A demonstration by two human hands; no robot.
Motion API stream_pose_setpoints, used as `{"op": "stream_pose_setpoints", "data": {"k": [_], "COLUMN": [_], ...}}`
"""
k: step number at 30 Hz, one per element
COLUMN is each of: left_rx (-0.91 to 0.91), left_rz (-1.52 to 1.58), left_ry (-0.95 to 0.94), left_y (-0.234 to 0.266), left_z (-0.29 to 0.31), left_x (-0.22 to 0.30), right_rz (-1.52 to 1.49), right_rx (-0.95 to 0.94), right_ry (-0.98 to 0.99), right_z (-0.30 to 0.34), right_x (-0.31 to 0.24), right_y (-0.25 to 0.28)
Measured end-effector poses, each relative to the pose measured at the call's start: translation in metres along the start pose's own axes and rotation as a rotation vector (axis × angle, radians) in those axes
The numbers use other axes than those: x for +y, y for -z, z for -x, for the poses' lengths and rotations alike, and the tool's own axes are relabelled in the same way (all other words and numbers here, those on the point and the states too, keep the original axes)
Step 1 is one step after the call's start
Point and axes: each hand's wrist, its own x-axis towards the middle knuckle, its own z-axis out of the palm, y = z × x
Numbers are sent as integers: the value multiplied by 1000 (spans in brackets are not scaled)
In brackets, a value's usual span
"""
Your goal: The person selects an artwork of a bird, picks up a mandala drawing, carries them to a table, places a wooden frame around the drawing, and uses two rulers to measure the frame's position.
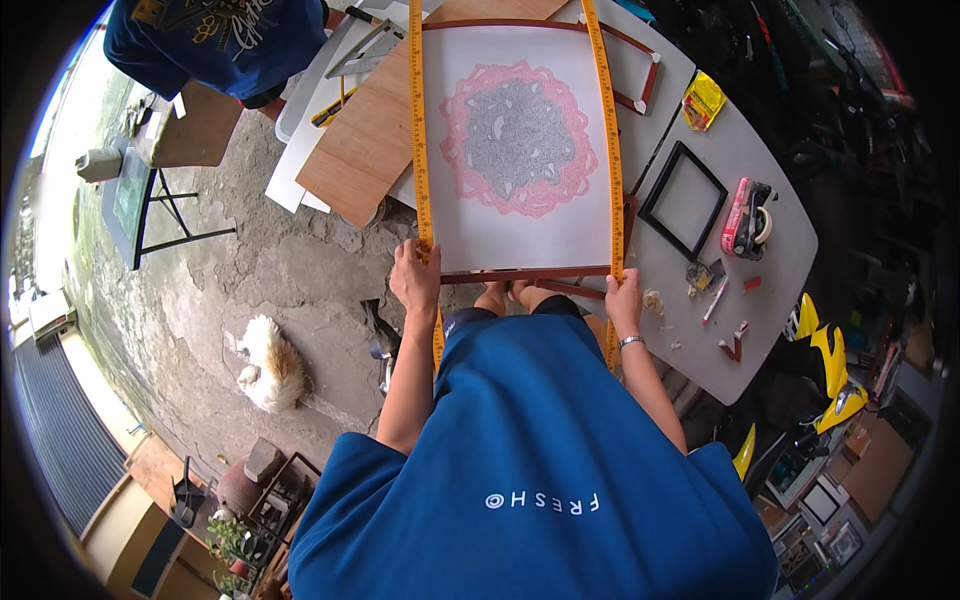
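Note:
A white sheet with a grey and pink ornamental drawing [520, 135] lies in front of me. Red-brown frame strips [525, 275] show along its near and far edges. Two yellow measuring strips with ruler markings run lengthwise, one down each side of the sheet. My left hand [415, 275] is closed on the left measuring strip [420, 150] by the near left corner. At the near right corner my right hand [623, 300] pinches the right measuring strip [612, 150]. Both strips carry on below my hands toward my body.
On the grey table [770, 310] to the right lie a black frame [683, 200], a tape dispenser [745, 220], a yellow packet [703, 100] and red-brown scraps. A plywood board [360, 165] sticks out left. A furry animal [270, 365] lies on the floor; another person [215, 45] is far left.

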Motion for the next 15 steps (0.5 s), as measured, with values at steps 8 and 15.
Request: {"op": "stream_pose_setpoints", "data": {"k": [8, 15], "left_rx": [-47, -182], "left_rz": [247, 432], "left_ry": [150, 180], "left_y": [0, -3], "left_z": [-8, -30], "left_x": [4, -7], "right_rz": [-33, -130], "right_rx": [-39, -57], "right_ry": [-10, 24], "right_z": [-1, -2], "right_x": [0, 4], "right_y": [3, 5]}}
